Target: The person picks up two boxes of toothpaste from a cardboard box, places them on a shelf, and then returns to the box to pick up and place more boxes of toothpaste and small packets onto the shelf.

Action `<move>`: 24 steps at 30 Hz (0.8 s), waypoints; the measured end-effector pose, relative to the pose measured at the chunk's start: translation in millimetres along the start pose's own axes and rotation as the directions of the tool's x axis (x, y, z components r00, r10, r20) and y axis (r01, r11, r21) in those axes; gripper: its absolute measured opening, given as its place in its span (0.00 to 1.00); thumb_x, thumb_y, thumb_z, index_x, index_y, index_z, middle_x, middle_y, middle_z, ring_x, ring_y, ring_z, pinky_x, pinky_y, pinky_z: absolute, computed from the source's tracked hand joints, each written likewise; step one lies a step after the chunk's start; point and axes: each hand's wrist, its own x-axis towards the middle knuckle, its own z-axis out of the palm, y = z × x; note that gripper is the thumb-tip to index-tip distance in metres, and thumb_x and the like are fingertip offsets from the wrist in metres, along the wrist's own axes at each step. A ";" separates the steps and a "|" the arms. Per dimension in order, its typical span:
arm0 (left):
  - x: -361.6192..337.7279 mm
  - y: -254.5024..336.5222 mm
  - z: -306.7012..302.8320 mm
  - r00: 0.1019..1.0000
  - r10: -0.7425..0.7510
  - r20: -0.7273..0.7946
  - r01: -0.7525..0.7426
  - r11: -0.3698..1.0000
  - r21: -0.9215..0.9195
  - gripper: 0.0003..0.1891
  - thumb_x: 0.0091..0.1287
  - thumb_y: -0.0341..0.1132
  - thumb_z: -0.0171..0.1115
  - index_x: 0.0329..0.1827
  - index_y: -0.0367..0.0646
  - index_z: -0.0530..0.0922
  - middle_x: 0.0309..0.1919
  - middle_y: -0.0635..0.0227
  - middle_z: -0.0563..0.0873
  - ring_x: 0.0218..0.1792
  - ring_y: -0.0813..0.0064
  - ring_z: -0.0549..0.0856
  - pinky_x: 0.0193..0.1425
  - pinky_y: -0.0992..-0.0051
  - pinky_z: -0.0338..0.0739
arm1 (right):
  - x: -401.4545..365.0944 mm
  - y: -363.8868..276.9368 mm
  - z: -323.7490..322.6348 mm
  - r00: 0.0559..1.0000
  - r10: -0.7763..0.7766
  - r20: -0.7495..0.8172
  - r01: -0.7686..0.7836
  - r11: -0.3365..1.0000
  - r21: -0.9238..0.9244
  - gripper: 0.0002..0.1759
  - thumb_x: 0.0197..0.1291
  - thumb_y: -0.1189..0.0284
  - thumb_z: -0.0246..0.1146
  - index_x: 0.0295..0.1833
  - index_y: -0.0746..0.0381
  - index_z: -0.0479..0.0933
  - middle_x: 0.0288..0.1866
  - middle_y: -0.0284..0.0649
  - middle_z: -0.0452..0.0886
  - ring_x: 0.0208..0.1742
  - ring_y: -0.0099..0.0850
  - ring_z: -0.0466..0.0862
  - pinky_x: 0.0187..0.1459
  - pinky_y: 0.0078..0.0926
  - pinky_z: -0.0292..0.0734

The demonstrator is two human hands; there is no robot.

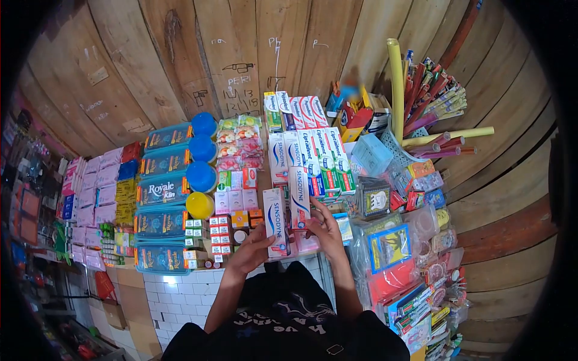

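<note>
My left hand (250, 249) is closed around a white toothpaste box (275, 219) lettered Sensodyne, held upright in front of my body. In my right hand (327, 231) is a second Sensodyne toothpaste box (298, 195), gripped near its lower end and slightly higher than the first. Just beyond them, more Sensodyne boxes (278, 155) lie on the display, beside green-and-white Ciptadent boxes (328, 159). Pepsodent boxes (307, 111) stand behind those. Part of a pink pack (307, 242) shows between my hands.
Royale packs (162, 191), blue-lidded tubs (201, 177) and a yellow-lidded tub (200, 205) stand to the left, with small boxes (220, 234) near the edge. To the right are a basket (397, 144) with rolled tubes and bagged goods (391, 246). A plank wall (241, 36) rises behind.
</note>
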 end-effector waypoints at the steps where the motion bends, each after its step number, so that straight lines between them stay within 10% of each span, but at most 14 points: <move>1: 1.4 -0.4 -1.7 1.000 0.000 -0.006 0.000 1.000 0.006 0.30 0.73 0.25 0.55 0.76 0.47 0.57 0.63 0.62 0.77 0.63 0.66 0.78 0.65 0.57 0.77 | -2.8 -3.1 2.2 0.999 -0.045 0.003 0.045 0.997 -0.059 0.42 0.57 0.83 0.68 0.76 0.58 0.61 0.60 0.42 0.79 0.51 0.21 0.80 0.38 0.15 0.77; 7: 13.7 9.9 6.4 1.000 0.006 0.027 -0.007 1.000 0.026 0.28 0.72 0.25 0.55 0.74 0.42 0.59 0.61 0.60 0.78 0.61 0.67 0.80 0.63 0.60 0.79 | -4.7 -33.7 15.3 0.961 -0.276 0.032 0.231 0.731 -0.642 0.37 0.46 0.81 0.77 0.65 0.61 0.75 0.71 0.47 0.69 0.56 0.32 0.83 0.38 0.22 0.84; 16: 27.7 6.3 1.7 0.996 0.073 -0.045 -0.072 0.997 0.013 0.30 0.71 0.24 0.57 0.76 0.45 0.58 0.61 0.60 0.79 0.62 0.67 0.80 0.63 0.57 0.79 | 22.6 -32.5 4.6 0.885 -0.420 0.203 0.390 0.429 -0.815 0.33 0.48 0.78 0.75 0.63 0.62 0.78 0.72 0.47 0.69 0.63 0.40 0.80 0.53 0.28 0.81; 24: 30.5 5.8 4.1 0.987 0.116 -0.115 -0.119 0.993 -0.019 0.29 0.71 0.23 0.56 0.74 0.45 0.60 0.60 0.62 0.80 0.62 0.69 0.80 0.65 0.58 0.76 | 46.5 -38.9 2.8 0.937 -0.299 0.182 0.313 0.481 -0.819 0.32 0.49 0.77 0.72 0.64 0.61 0.77 0.71 0.46 0.71 0.66 0.43 0.77 0.55 0.33 0.81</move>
